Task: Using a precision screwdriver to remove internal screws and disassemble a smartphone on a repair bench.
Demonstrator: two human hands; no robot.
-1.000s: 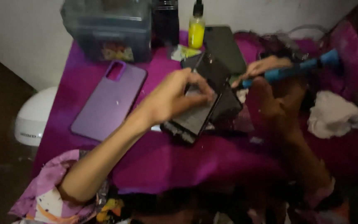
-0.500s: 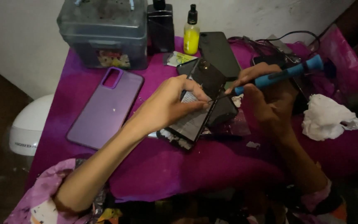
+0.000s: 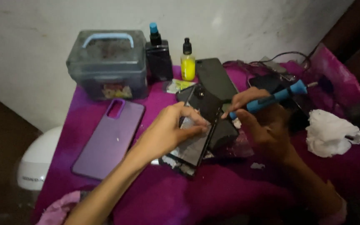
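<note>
On magenta cloth (image 3: 230, 187), left hand (image 3: 163, 133) pins phone (image 3: 198, 125); right hand (image 3: 263, 125) angles blue tool (image 3: 271, 96).

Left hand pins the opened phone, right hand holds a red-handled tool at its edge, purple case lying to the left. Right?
Not quite: the tool in the right hand has a blue handle, not red, per the head view. Left hand on the phone and purple case at left are correct.
</note>
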